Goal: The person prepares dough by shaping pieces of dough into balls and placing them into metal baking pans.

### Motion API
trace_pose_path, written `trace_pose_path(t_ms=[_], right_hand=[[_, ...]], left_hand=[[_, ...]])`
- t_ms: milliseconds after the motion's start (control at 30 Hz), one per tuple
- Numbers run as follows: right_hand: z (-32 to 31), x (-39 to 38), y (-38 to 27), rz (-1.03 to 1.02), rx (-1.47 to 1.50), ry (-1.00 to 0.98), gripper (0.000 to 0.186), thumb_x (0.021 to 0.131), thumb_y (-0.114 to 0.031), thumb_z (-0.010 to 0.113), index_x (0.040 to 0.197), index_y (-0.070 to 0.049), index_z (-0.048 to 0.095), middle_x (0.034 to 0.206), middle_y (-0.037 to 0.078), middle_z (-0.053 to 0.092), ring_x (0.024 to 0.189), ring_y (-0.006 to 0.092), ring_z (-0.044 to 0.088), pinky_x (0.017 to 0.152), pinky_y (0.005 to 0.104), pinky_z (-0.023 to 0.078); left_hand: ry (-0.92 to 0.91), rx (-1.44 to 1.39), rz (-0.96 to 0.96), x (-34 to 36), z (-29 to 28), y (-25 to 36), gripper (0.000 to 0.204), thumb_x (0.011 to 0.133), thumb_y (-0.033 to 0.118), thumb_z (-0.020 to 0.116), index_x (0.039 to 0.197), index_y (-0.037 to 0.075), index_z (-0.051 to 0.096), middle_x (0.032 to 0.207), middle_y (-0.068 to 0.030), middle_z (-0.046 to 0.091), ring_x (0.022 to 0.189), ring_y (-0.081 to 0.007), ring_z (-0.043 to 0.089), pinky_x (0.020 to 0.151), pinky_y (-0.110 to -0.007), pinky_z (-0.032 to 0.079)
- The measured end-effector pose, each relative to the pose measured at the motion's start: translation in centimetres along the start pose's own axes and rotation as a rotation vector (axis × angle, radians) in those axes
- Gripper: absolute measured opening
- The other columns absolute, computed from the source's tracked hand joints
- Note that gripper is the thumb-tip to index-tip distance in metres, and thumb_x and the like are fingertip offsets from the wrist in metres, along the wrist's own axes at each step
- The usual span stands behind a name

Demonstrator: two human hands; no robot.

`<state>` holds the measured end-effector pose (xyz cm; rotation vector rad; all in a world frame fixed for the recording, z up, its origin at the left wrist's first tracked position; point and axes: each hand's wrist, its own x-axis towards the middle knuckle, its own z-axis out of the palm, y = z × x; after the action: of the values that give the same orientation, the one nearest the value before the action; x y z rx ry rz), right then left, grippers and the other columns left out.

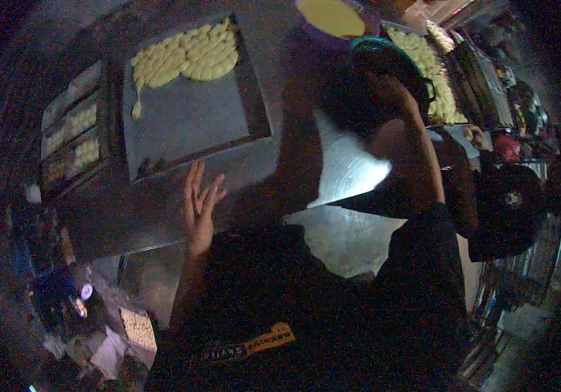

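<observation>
My left hand [202, 202] is raised with its fingers apart and nothing in them, just in front of a lined baking tray [189, 111]. Piped pale yellow batter [182, 55] covers the far part of that tray, with a thin drip down its left side. My right hand [385, 81] reaches into shadow at a dark, teal-rimmed container [375, 46]; its fingers are too dark to make out. Beyond it stands a purple bowl [336, 19] of smooth yellow batter.
Trays with small pale pieces [71, 130] lie at the left, and a long tray of piped batter [437, 98] at the right. A co-worker's hand [478, 138] and dark-clothed body are close on my right. A tray of small round items [138, 326] is at lower left.
</observation>
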<state>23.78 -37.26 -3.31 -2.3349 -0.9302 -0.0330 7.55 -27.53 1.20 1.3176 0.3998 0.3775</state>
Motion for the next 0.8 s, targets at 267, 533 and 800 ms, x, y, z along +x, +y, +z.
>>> trace_pose_path(t_ms=[267,533,800], right_hand=[[-12.0,-1.0,12.0,0.147,-0.059,-0.006,0.044,0.101,-0.040,0.052,0.107,0.000,0.068,0.092,0.010,0.069,0.084,0.0188,0.063,0.077,0.0342,0.049],[-16.4,-0.1,19.3,0.400,-0.192,-0.331,0.047,0.101,-0.044,0.051,0.112,-0.002,0.068,0.099,0.008,0.068,0.089,0.0181,0.060,0.081,0.0330,0.046],[-8.8,-1.5,-0.9,0.378,0.566,-0.425,0.049,0.100,-0.044,0.053,0.122,-0.002,0.065,0.111,0.008,0.067,0.104,0.0191,0.059,0.094,0.0344,0.044]], left_hand=[[0.170,-0.045,0.043,-1.0,-2.9,-0.4,0.049,0.103,0.020,0.054,0.147,0.007,0.038,0.152,-0.0150,0.041,0.123,-0.0349,0.058,0.098,-0.042,0.053],[0.040,-0.056,-0.097,1.2,-1.5,0.5,0.035,0.103,0.026,0.054,0.131,0.004,0.058,0.134,-0.0130,0.059,0.116,-0.0280,0.064,0.096,-0.039,0.053],[-0.099,-0.259,-0.290,0.1,-4.1,-0.5,0.037,0.105,0.028,0.050,0.130,0.003,0.061,0.131,-0.0133,0.061,0.115,-0.0241,0.063,0.097,-0.038,0.053]])
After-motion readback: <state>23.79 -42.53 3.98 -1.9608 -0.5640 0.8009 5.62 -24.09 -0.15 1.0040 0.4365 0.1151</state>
